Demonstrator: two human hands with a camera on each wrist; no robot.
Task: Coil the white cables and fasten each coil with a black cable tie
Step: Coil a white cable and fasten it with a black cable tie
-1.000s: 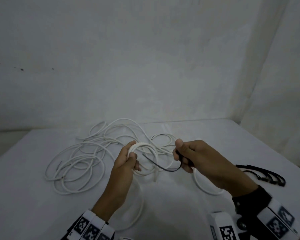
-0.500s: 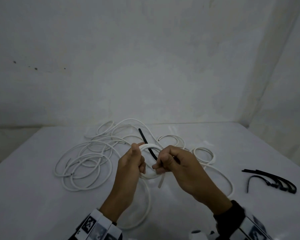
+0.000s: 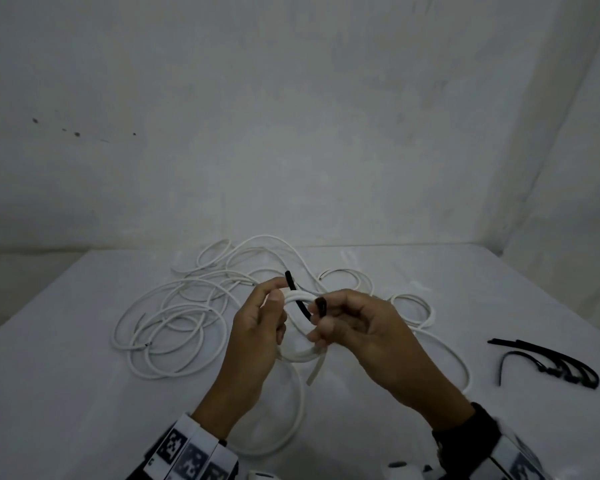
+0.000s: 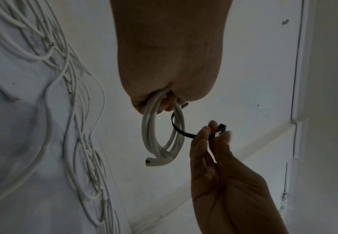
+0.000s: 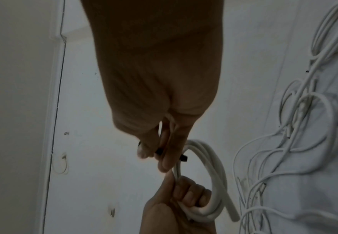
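My left hand (image 3: pixel 257 327) grips a small coil of thick white cable (image 3: pixel 300 355) above the table; the coil (image 4: pixel 160 134) hangs from its curled fingers, one cut end sticking out. A black cable tie (image 3: pixel 297 299) passes through the coil, its free tip pointing up past my left fingers. My right hand (image 3: pixel 357 327) pinches the tie's head end (image 4: pixel 221 128) between thumb and fingertips, just right of the coil. In the right wrist view the tie (image 5: pixel 183 158) shows beside the coil (image 5: pixel 212 166).
A loose tangle of thin white cables (image 3: pixel 187 313) sprawls over the white table (image 3: pixel 66 393) behind and left of my hands. Several spare black cable ties (image 3: pixel 555 362) lie at the right. White walls close the back and right side.
My right hand has moved left to the coil, bringing the black tie through it; the tie's tip now stands up beyond my left fingers. The left hand keeps holding the coil.
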